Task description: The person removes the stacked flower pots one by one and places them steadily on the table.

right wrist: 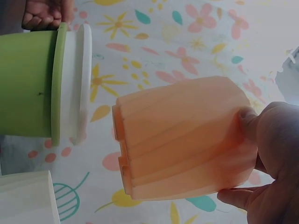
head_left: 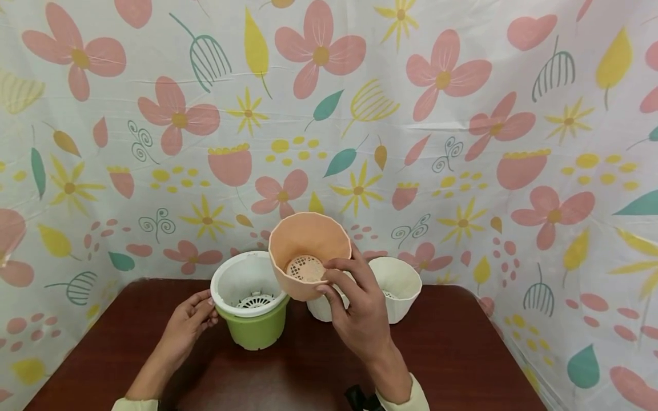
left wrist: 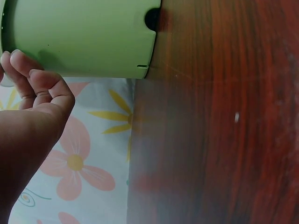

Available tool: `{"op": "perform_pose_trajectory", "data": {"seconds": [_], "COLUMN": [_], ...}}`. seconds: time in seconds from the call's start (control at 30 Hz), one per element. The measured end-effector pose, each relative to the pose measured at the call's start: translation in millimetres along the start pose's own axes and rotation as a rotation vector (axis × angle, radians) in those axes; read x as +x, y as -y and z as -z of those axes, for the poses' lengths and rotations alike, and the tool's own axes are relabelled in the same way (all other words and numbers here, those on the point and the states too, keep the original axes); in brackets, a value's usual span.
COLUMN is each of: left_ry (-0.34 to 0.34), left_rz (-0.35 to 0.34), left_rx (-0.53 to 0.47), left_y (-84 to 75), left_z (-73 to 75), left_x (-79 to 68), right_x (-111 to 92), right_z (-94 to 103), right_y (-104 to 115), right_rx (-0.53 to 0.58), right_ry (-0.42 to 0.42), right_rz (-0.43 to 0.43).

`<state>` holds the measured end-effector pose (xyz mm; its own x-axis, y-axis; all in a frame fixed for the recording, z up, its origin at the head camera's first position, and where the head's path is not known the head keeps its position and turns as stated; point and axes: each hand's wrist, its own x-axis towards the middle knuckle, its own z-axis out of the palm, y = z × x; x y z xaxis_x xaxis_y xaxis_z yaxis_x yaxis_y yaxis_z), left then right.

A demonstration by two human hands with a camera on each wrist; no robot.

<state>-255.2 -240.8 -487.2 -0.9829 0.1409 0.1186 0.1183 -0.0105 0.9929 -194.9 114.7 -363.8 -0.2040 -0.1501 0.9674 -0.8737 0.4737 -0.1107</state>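
Observation:
My right hand grips a peach plastic flower pot by its rim, with fingers inside the wall. The pot is tilted so its opening and latticed base face me in the head view. Its ribbed outer side shows in the right wrist view. To the left, a white pot with a slotted base sits inside a green pot on the table. My left hand holds the left edge of this nested pair, its bent fingers close under the green rim. The peach pot overlaps the white rim in the head view.
Behind my right hand stand two cream faceted pots, one at the right and one mostly hidden. The dark wooden table meets a flower-printed curtain at the back and sides. Something black lies by my right sleeve.

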Motion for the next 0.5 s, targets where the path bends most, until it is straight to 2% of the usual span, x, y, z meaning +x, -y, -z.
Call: {"op": "perform_pose_trajectory", "data": {"seconds": [0.27, 0.5], "left_ry": [-0.012, 0.011], "left_rz": [0.019, 0.017], "left_rx": [0.004, 0.021], "left_y": [-1.6, -1.0], "left_z": [0.8, 1.1], "left_x": [-2.2, 0.8], "right_x": [-4, -4], "right_z": [3.3, 12.9], "right_y": [-1, -3], "right_rx": [0.018, -0.023], "right_ry": [-0.006, -0.007], "right_rz": [0.019, 0.002]}}
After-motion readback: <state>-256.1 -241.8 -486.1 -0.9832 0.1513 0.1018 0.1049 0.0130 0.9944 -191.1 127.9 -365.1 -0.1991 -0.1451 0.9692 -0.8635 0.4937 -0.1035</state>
